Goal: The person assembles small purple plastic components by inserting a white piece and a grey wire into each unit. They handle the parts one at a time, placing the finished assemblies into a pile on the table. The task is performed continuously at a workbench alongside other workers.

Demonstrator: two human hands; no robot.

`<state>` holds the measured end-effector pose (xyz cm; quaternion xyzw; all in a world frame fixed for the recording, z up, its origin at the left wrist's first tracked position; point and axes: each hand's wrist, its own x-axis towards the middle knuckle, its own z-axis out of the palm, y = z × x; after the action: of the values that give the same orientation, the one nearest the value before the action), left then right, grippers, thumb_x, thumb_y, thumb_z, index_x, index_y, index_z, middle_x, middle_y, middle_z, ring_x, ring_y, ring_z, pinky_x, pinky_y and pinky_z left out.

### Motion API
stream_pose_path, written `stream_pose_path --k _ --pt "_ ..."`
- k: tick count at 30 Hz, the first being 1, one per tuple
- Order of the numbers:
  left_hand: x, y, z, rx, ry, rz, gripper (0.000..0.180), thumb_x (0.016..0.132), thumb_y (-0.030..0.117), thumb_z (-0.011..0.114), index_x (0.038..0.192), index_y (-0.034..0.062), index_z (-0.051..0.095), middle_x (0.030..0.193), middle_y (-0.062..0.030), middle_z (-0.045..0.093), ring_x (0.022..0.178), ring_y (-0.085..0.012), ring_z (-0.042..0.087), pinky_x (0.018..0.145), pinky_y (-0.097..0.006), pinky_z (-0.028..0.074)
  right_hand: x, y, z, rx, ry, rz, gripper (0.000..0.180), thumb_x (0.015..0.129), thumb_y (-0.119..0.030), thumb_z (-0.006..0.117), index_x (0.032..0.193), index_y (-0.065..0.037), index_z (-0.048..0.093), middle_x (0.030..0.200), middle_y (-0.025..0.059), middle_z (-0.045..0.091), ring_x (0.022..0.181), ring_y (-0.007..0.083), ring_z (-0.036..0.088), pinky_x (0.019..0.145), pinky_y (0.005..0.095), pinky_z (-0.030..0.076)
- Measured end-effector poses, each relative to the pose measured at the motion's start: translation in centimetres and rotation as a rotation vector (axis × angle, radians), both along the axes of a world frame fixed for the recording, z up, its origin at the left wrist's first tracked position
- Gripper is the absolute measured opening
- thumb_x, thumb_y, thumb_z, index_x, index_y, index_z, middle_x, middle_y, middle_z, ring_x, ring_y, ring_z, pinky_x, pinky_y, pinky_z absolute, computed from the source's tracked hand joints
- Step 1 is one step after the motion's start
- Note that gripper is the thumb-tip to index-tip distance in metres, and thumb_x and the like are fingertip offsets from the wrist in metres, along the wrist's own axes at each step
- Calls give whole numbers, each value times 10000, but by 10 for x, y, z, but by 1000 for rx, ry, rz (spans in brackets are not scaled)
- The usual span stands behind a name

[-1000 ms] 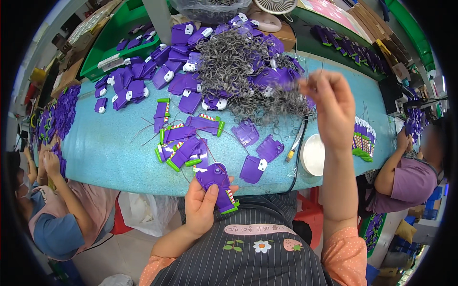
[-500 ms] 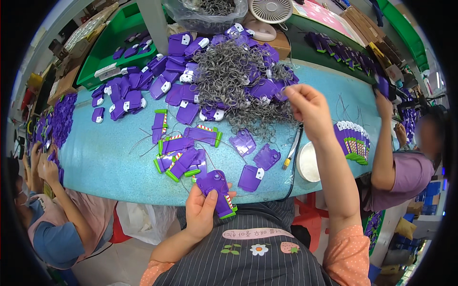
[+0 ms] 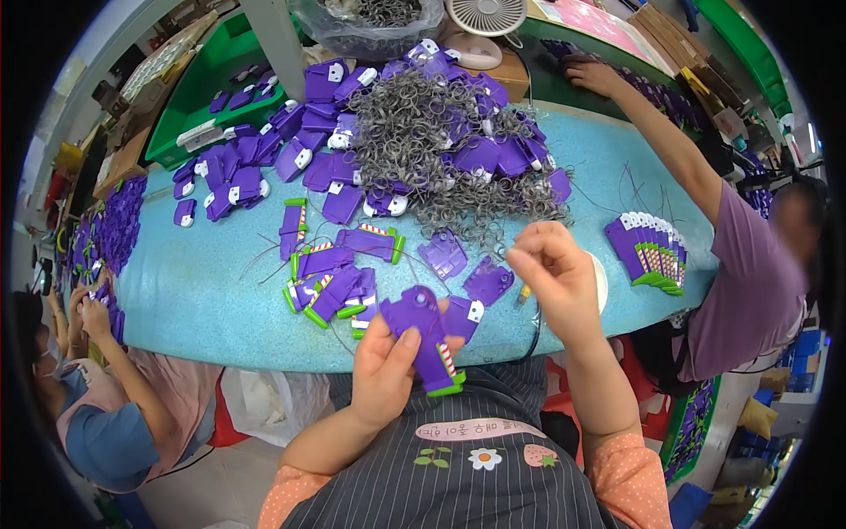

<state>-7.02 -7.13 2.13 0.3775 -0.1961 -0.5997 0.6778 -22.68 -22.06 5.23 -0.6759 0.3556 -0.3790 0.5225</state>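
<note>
A blue table (image 3: 194, 304) carries a heap of grey rings (image 3: 423, 141) lying over purple pieces (image 3: 476, 157). The right hand (image 3: 561, 286) is over the table's near side, fingers curled; whether the tips close on anything cannot be determined. The left hand (image 3: 383, 375) is clamped, thumb uppermost, on a tilted purple part (image 3: 410, 310) with a green end, at the table's near edge.

Purple plastic piece (image 3: 429, 351), rounded far end, green near end, red-and-white stripes on its right side, tilted, held in the left hand (image 3: 382, 372)
</note>
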Motion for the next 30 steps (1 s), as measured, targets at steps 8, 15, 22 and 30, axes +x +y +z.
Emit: stream_pose_path --k 8,15,22,30 --pt "-20 -15 -13 -68 -37 10 359 942 122 417 1277 22 335 1278 -217 454 947 -259 624 835 -372 510 -5 16 -14 507 -174 96 139 874 -151 591 867 -15 561 787 50 587 622 96 540 527 214 418" --pt "-22 -27 -27 -128 -60 66 332 944 118 413 1244 -6 341 1238 -212 484 963 -260 616 837 -372 506 0 37 -31 666 -468 124 116 903 -140 537 913 -24 548 888 63 577 768 134 586 581 226 456" --pt "-13 -20 -27 -210 -247 58 268 946 106 394 1171 -36 363 1091 -186 572 950 -258 623 831 -365 507 5 40 -40 554 -440 53 81 896 -104 542 891 -24 555 921 55 552 769 104 518 625 230 443" --pt "3 -23 -10 -497 -1462 109 294 781 -47 569 1056 -53 468 941 -204 607 781 -335 635 624 -346 518 8 45 -14 421 -371 -26 102 927 -117 480 888 -31 518 917 69 536 728 93 506 615 218 434"
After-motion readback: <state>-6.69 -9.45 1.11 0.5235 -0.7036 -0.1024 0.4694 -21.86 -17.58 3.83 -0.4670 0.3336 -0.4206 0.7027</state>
